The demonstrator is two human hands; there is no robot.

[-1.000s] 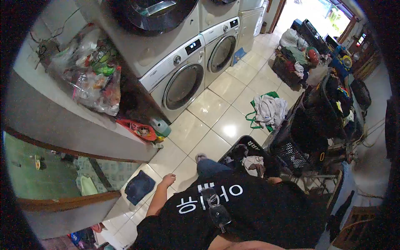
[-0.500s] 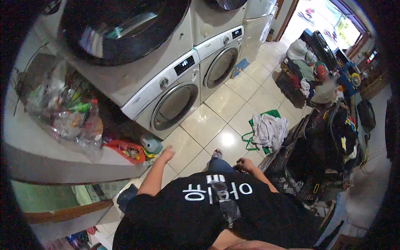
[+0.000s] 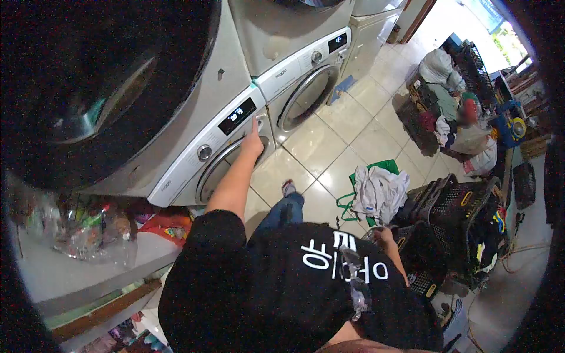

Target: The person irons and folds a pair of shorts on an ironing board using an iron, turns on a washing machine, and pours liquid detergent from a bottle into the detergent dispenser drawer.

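My left hand [image 3: 252, 143] reaches out to the front of a white washing machine [image 3: 182, 154]. Its index finger is stretched up to the panel's right end, just beside the lit display [image 3: 237, 116]; whether it touches cannot be told. Nothing shows in this hand. A round knob [image 3: 204, 153] sits left of the display, and the round door [image 3: 215, 173] is partly behind my forearm. My right hand [image 3: 385, 237] is low on the right, fingers closed around something small and shiny that I cannot make out. Near it, pale clothes [image 3: 381, 191] lie on a green bag [image 3: 385, 166].
A second front-loading machine [image 3: 303, 76] stands beside the first, with others stacked above. Black crates [image 3: 465, 197] are at the right. A basket heaped with laundry [image 3: 438, 97] stands near the doorway. Plastic bags [image 3: 88, 232] lie on a ledge at the left.
My left hand has moved up and forward from beside the ledge to the machine's panel. My right hand has shifted right, near the crates. The view has moved closer to the machines.
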